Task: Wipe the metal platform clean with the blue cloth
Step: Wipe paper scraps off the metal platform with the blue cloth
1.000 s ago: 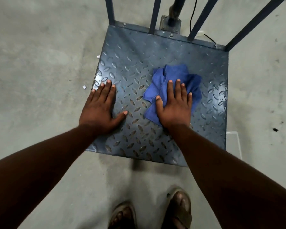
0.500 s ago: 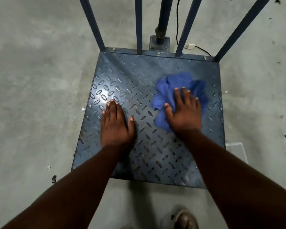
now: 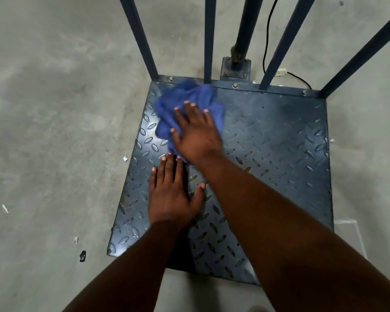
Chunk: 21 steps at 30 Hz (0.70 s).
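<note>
The crumpled blue cloth (image 3: 189, 97) lay just above the frame's centre, in the far left corner of the blue-grey diamond-tread metal platform (image 3: 279, 154), touching its rear rim beside the dark blue upright bars (image 3: 140, 37). The right hand (image 3: 196, 134) pressed flat on it with fingers spread. The left hand (image 3: 171, 194) lay flat on the tread just below, thumb out. Pushed further, the cloth would likely snag on the rim bolts, or fingertips would strike a bar.

Dark blue metal platform (image 3: 279, 154) with diamond tread on grey concrete floor (image 3: 54, 109), crumpled blue cloth (image 3: 189, 97) near its far left corner, right hand (image 3: 196, 134) pressing flat on the cloth, left hand (image 3: 171, 194) flat on the platform just beside, blue upright bars (image 3: 140, 37) behind.
</note>
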Available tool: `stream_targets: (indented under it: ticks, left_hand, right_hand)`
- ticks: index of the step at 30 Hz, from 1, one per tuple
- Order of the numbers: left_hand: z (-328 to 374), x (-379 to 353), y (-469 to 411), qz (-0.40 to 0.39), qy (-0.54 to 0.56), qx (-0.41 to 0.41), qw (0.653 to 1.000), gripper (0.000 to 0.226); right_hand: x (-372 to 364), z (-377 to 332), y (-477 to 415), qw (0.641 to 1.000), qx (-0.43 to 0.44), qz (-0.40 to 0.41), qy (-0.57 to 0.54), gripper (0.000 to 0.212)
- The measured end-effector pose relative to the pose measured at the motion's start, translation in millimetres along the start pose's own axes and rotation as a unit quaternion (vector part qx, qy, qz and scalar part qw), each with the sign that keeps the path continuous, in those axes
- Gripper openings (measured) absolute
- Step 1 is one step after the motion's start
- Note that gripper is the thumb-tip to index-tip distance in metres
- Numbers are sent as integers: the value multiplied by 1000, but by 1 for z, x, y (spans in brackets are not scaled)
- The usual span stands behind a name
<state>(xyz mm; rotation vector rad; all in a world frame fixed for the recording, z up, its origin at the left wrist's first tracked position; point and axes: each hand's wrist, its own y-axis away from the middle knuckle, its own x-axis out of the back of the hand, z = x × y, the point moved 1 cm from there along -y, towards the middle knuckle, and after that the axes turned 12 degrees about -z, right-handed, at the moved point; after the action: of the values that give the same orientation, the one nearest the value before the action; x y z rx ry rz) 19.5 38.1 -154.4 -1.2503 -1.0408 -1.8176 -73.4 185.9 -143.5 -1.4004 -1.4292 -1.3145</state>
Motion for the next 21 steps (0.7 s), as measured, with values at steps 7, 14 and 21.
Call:
stream_targets:
  ticks: [7, 14, 21]
  left_hand:
    - [-3, -4, -4, -15, -11, -1, 1000, 93]
    - [-2, -2, -1, -51, -14, 5, 999, 94]
    - [-1, -3, -3, -31, 1, 9, 999, 94]
  right_hand:
    - [12, 94, 13, 993, -98, 66, 4, 61]
    - [11, 181, 57, 921, -381, 61, -50, 83]
    - [10, 45, -10, 976, -211, 38, -31, 74]
